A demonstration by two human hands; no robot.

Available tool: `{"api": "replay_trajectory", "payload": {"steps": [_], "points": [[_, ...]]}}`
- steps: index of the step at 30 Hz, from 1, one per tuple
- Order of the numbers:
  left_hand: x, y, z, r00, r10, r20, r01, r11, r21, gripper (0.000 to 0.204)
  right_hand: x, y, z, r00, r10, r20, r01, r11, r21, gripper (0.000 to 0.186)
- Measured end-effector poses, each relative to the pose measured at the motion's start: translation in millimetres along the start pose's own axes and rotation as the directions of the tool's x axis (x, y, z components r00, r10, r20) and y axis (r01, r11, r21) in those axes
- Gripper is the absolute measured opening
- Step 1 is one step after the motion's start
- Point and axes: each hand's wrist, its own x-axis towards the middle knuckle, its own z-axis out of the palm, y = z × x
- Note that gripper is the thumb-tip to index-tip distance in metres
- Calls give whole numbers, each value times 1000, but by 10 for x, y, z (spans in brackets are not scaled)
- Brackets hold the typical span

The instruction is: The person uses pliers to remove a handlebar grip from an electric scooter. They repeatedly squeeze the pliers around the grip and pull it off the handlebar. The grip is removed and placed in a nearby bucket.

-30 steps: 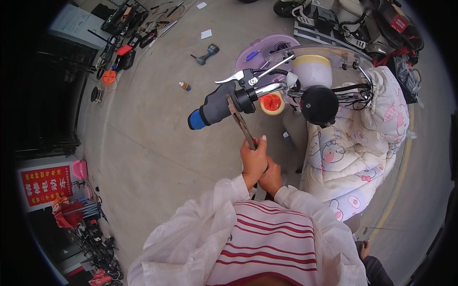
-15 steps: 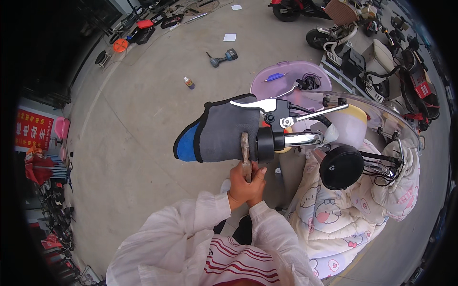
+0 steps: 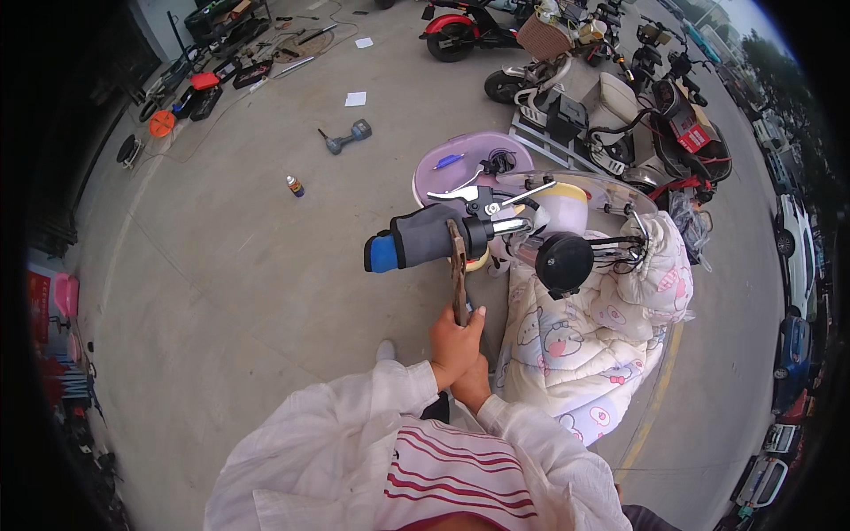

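Pliers [image 3: 458, 265], rusty brown, stand upright, with their upper end against the inner part of a padded handlebar grip [image 3: 425, 237]. The grip is grey with black edging and a blue outer end. My left hand [image 3: 455, 343] is closed round the pliers' lower part. Just below and partly behind it, my right hand [image 3: 472, 380] is closed too, pressed against the left; most of its fingers are hidden. Beyond the grip is a silver brake lever [image 3: 453, 195]. A black collar [image 3: 478, 235] joins the grip to the chrome handlebar [image 3: 512, 227].
A round black mirror [image 3: 564, 264] and a cartoon-print quilted cover [image 3: 553, 354] are on the scooter's right. A purple tub [image 3: 429, 181] stands beyond the handlebar. A cordless drill [image 3: 347, 136] and small bottle [image 3: 295, 186] are on the concrete floor. Parked scooters [image 3: 567, 115] stand farther off.
My view has swung right and pulled back, so the handlebar looks smaller and farther away. Both hands stay together at the pliers, which remain against the grip.
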Motion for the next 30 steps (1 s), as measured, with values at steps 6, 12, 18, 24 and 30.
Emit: {"api": "replay_trajectory", "payload": {"steps": [6, 12, 18, 24, 30], "points": [[-300, 783, -57, 868, -427, 254, 474, 865, -167, 36, -524, -783, -827, 974, 22, 226, 85, 889, -451, 20], [-115, 1526, -252, 609, -636, 473, 784, 574, -237, 33, -257, -2225, -1546, 657, 308, 688, 474, 541, -695, 19], [-249, 1099, -231, 746, -481, 461, 629, 737, -250, 29, -461, -1144, -1023, 918, 150, 367, 59, 864, -500, 31], [-185, 188, -19, 966, -163, 201, 176, 983, -50, 25, -347, -441, -458, 957, 290, 13, -288, 943, 165, 41], [379, -549, 27, 979, 173, 108, -164, 983, -87, 19, 600, 408, 352, 990, 4, -144, 39, 955, 294, 37]]}}
